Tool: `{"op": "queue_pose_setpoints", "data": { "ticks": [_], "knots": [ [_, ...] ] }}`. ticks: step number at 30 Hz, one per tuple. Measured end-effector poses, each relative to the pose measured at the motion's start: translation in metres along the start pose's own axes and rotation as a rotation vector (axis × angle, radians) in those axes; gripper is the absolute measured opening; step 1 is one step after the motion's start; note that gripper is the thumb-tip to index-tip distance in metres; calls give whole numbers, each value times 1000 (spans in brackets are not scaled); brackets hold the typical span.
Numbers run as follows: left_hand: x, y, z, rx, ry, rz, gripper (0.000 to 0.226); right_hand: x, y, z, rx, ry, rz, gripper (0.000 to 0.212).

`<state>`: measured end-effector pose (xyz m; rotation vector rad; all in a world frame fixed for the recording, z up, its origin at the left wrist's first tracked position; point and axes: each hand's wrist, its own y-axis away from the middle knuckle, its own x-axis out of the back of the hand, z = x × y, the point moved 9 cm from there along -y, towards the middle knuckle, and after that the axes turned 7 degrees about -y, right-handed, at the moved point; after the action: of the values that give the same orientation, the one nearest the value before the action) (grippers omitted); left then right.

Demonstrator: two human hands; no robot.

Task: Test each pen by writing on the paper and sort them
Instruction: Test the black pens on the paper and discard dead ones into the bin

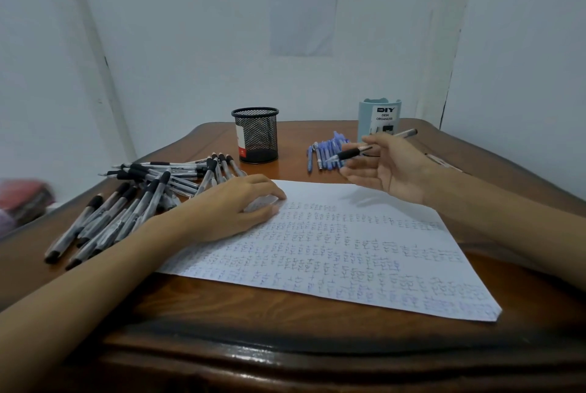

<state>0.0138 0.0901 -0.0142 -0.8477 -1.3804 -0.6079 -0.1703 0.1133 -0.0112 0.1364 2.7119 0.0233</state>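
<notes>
Black-collared pen (348,153) is up off the paper (333,243), and my right grip (390,167) has it.
I see thumb and fingers pinching the pen above the paper's far edge, tip pointing left, not touching the sheet. My left grip (234,202) rests on the paper's far left corner, fingers loosely bent, holding nothing. Black pens (133,202) are heaped left of the paper. Beyond its far edge sit blue pens (326,154), a mesh cup (256,135) and a pale organizer (380,119). Paper lies flat on the tabletop (222,303), full of blue scribbles.
</notes>
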Motion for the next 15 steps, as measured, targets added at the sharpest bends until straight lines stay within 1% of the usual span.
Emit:
{"op": "queue_pose_setpoints", "data": {
  "ticks": [2, 4, 6, 7, 9, 11, 15],
  "knots": [
    [0, 0, 0, -3, -6, 0, 37, -7, 2, 6, -16, 99, -77, 34],
    [0, -1, 0, -6, -11, 2, 37, -13, 1, 7, 41, 259, -101, 29],
    [0, -1, 0, -9, -14, 6, 37, -14, 1, 3, 137, 420, -52, 23],
    [0, -1, 0, -11, -14, 8, 37, -15, 1, 2, 181, 475, -26, 24],
    [1, -1, 0, -17, -15, 9, 37, -17, 1, 3, 228, 528, -20, 33],
    [1, -1, 1, -25, -16, 11, 37, -20, 1, 8, 233, 567, -41, 37],
    [2, -1, 0, -36, -15, 19, 36, -21, -3, 7, 332, 747, -31, 45]
  ]
}}
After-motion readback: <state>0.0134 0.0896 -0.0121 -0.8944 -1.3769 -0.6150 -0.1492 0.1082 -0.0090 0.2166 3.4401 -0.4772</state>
